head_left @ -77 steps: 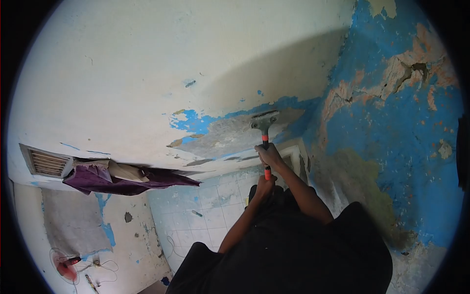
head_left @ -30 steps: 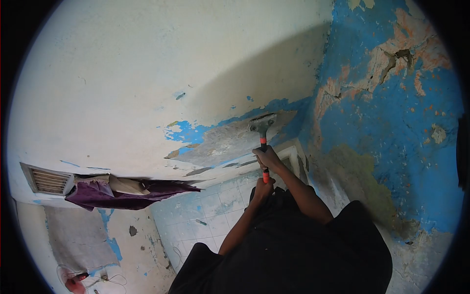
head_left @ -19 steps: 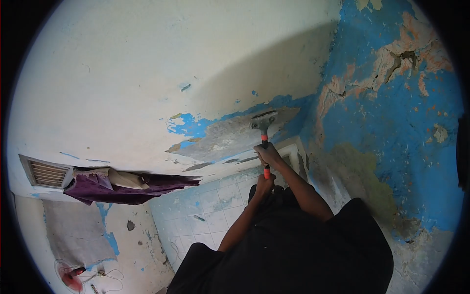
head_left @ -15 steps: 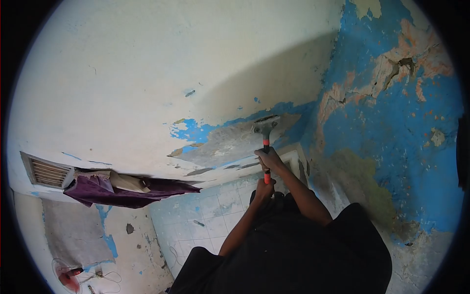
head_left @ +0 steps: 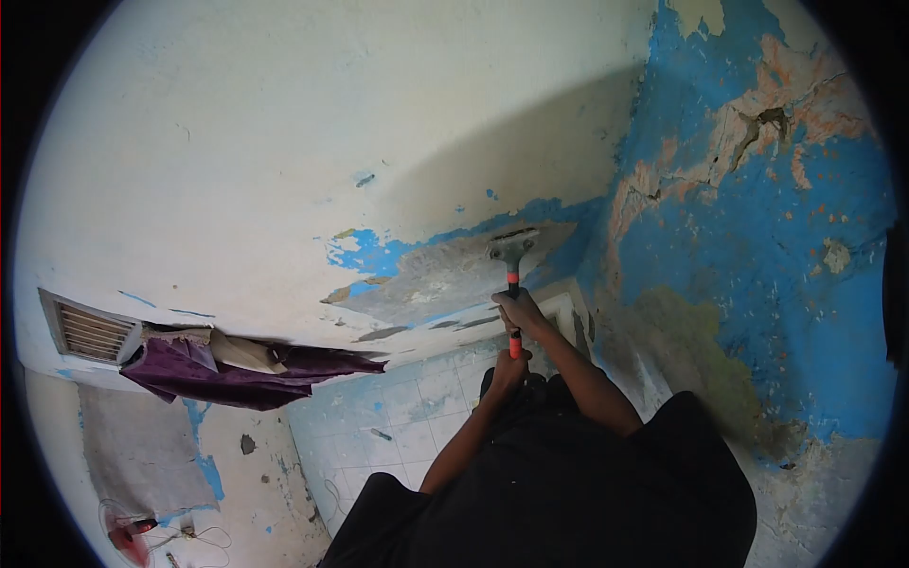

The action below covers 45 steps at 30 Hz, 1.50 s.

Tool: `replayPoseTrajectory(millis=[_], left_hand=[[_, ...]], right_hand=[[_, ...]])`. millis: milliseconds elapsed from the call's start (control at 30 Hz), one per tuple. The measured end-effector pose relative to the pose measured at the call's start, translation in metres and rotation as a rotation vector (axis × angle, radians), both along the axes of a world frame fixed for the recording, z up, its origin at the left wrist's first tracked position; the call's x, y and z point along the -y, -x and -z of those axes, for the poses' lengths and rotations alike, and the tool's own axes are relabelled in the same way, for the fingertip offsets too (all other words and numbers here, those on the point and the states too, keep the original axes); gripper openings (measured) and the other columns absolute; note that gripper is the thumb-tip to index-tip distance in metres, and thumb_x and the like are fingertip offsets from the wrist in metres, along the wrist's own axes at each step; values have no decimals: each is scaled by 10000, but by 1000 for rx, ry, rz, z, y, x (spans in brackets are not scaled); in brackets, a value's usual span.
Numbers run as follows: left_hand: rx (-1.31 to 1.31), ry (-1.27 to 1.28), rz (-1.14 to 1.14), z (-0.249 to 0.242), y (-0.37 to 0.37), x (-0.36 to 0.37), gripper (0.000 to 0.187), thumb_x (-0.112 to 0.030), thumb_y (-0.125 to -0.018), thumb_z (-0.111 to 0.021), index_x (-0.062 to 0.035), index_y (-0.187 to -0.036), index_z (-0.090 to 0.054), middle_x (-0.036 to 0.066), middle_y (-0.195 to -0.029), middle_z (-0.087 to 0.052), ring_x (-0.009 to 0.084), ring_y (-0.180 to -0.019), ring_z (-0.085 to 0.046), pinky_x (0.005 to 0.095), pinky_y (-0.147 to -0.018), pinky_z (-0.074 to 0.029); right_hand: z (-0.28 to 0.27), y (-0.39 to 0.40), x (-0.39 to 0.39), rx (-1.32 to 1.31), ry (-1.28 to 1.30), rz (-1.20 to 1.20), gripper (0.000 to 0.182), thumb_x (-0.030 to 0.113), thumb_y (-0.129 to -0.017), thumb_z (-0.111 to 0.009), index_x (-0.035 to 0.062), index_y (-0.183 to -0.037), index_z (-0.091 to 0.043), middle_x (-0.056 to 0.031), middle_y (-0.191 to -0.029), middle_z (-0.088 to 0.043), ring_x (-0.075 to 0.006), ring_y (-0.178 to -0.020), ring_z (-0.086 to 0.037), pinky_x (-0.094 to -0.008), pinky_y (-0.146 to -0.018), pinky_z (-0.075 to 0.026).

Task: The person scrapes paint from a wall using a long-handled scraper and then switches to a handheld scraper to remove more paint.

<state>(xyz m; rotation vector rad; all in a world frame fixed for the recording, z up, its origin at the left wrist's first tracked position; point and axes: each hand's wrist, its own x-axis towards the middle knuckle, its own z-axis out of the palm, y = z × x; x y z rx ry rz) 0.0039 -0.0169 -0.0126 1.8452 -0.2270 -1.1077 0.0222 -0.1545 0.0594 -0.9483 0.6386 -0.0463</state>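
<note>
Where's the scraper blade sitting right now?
Head view, centre: the scraper blade presses the bare grey patch, beside the blue wall.

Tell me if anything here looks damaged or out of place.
Yes. The blue wall is cracked and flaking down to bare plaster, the white surface is peeled around the scraper, and a purple cloth hangs crumpled beside the vent.

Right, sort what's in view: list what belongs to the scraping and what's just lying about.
In use:
- scraper, blade against the ceiling
- right hand, on its handle
- left hand, at the handle's end
- scraped grey patch

Lying about:
- purple cloth by the vent
- red fan on the floor
- cracked blue wall
</note>
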Motion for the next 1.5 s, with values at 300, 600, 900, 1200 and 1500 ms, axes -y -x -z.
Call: replayPoseTrajectory(millis=[300,600,900,1200,1500], left_hand=[[15,21,-8,-2,0,10,284,-235,-772,-569,21,-650,-555,72,-506,-514,184,-457,-514,343,-456,-386],[-38,-57,38,7,-2,12,290,-248,-766,-594,11,-646,-545,68,-531,-529,177,-480,-525,347,-465,-393],[-66,68,-17,13,11,-2,254,-221,-759,-599,-10,-632,-534,38,-543,-504,135,-495,-471,326,-478,-363],[-117,132,-101,13,7,-11,253,-204,-775,-608,-30,-616,-515,55,-536,-519,145,-439,-479,317,-430,-360],[-89,114,-73,-17,-7,-6,244,-194,-762,-601,-23,-610,-516,61,-500,-500,160,-415,-486,321,-404,-365]], right_hand=[[-23,1,9,61,80,4,355,190,-850,-578,126,-564,-377,42,-436,-344,-79,-308,-303,-278,-307,-243],[13,7,10,18,-40,4,326,194,-849,-569,119,-584,-393,21,-445,-357,-96,-317,-336,-287,-309,-275],[-3,8,-1,15,97,7,333,200,-851,-568,105,-576,-406,23,-426,-359,-104,-299,-352,-285,-305,-285],[2,-6,-19,-29,181,-72,359,221,-859,-564,96,-554,-421,6,-425,-398,-107,-314,-382,-289,-326,-317],[-23,-14,-19,-21,182,-22,361,207,-852,-562,98,-551,-394,12,-433,-377,-108,-310,-362,-281,-313,-302]])
